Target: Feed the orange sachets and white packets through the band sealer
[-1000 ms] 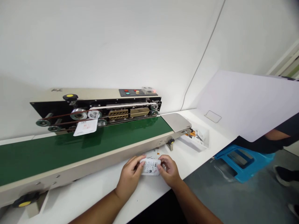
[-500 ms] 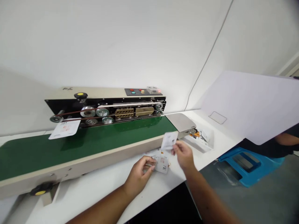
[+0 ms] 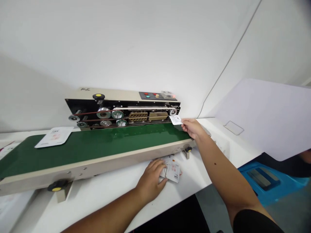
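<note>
White wall (image 3: 121,48) behind, right hand (image 3: 191,127) pinches a packet (image 3: 176,120) near rollers (image 3: 173,112); left hand (image 3: 152,179) curls over other packets (image 3: 174,171). Tilting could snag it.

Glossy belt (image 3: 109,139), shiny metal rollers (image 3: 103,113), smooth plastic-looking pouches (image 3: 53,137), matt wall (image 3: 126,48)

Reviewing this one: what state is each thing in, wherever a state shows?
Band sealer: indicator light glowing red
Belt pouch: lying printed side up
Green conveyor belt: bearing that pouch at its left end
Right hand: closed, pinching the held pouch
Held pouch: raised off the belt; sealed or not, cannot tell
Left hand: spread over the loose pouches
Loose pouches: overlapping
</note>
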The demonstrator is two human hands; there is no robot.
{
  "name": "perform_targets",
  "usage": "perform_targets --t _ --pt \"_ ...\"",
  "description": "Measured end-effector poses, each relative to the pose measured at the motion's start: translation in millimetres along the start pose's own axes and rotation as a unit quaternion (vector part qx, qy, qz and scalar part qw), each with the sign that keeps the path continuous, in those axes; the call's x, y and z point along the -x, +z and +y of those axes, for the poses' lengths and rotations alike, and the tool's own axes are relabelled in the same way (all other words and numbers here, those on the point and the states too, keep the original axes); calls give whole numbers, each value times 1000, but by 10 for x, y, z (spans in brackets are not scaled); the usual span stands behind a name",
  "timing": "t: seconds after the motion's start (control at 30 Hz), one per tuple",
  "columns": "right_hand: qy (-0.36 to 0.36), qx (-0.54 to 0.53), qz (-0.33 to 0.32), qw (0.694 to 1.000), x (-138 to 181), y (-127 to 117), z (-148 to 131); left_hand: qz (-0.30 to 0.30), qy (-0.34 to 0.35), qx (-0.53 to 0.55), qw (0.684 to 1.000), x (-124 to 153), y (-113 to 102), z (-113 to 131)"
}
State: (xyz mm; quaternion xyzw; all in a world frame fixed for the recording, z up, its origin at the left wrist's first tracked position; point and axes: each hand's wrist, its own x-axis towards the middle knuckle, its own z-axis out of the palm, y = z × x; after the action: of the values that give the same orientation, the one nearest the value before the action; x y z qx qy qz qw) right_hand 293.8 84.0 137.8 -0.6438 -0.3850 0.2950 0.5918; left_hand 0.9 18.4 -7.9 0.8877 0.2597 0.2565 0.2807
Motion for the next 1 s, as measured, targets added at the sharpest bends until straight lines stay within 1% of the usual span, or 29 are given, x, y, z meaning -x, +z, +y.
perform_targets --t 0.03,0.07,0.1,0.13,0.17,0.2,0.23,0.27,0.33,0.4,0.43,0.47,0.53,0.67,0.77,0.87,1.0 --pt "-5 2 8 1000 40 4 4 -6 -4 -20 1000 5 8 -13" --pt "-21 8 30 999 113 5 18 -11 -8 -39 999 8 15 -25" --pt "-53 19 70 996 224 8 51 -15 -13 -57 998 9 21 -35" --pt "-98 36 120 987 371 16 109 -17 -15 -71 997 8 24 -42" --pt "-157 59 173 971 550 33 196 -14 -15 -80 997 6 25 -47" --pt "-228 89 222 944 752 58 311 -8 -11 -85 996 1 23 -48" --pt "-277 110 214 930 966 90 450 2 -3 -85 996 -4 18 -48" --pt "-322 133 165 923 1177 126 604 13 7 -81 997 -11 12 -46" --pt "-391 194 16 899 1541 199 912 34 34 -63 997 -28 -4 -43" --pt "-424 246 -106 865 1770 258 1157 45 59 -38 997 -48 -21 -43" --pt "-427 270 -144 851 1827 279 1244 48 67 -28 996 -57 -28 -45" --pt "-423 291 -168 842 1852 296 1306 50 71 -21 996 -66 -35 -47" --pt "-399 325 -190 836 1831 320 1371 56 71 -17 996 -81 -50 -46" --pt "-358 343 -200 845 1733 365 1394 52 63 -18 996 -89 -88 -16" --pt "-360 319 -202 853 1715 378 1395 53 51 -7 997 -80 -95 7" --pt "-370 278 -189 866 1726 353 1380 73 24 13 997 -72 -62 -7" --pt "-387 230 -170 877 1744 303 1345 77 4 39 996 -70 -39 -40"
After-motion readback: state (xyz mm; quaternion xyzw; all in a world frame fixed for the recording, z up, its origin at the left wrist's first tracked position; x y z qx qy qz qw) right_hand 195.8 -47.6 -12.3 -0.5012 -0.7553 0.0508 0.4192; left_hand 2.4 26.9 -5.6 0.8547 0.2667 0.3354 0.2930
